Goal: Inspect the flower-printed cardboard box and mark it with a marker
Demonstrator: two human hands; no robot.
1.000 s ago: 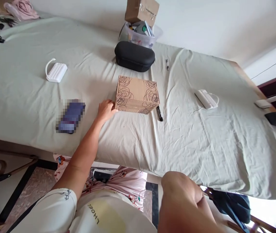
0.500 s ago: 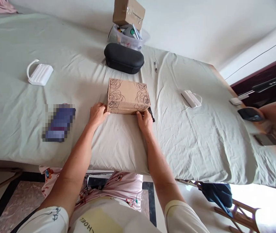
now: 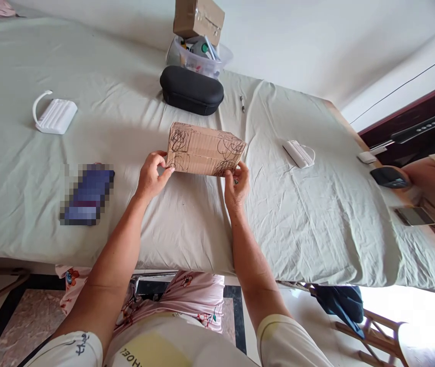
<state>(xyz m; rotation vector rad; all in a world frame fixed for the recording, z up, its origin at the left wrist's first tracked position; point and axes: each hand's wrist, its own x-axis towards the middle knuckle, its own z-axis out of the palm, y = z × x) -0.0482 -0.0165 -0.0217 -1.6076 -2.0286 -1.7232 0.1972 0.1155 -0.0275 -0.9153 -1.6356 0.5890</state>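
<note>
A brown cardboard box (image 3: 204,151) with black scribbled rings at its corners is between my two hands. Its near side is tipped up toward me, so the front face shows more than the top. My left hand (image 3: 152,174) pinches the lower left corner, thumb in front and fingers behind. At the lower right corner my right hand (image 3: 237,187) grips the box the same way. A bit of something small and dark shows by the right fingers, mostly hidden. Behind the box lies a black zip case (image 3: 192,90).
A white power bank (image 3: 57,116) and a blurred-out dark blue object (image 3: 88,196) lie left. Another white power bank (image 3: 298,154) lies right, a pen (image 3: 242,104) behind. A plastic tub (image 3: 198,63) and carton (image 3: 199,20) stand at the wall. Another person's arm (image 3: 426,182) touches a black mouse-like object (image 3: 389,177).
Both hands have lifted the box's near edge, tilting it so its front face turns upward. The box has swung slightly, its right end further right. The view has shifted a little.
</note>
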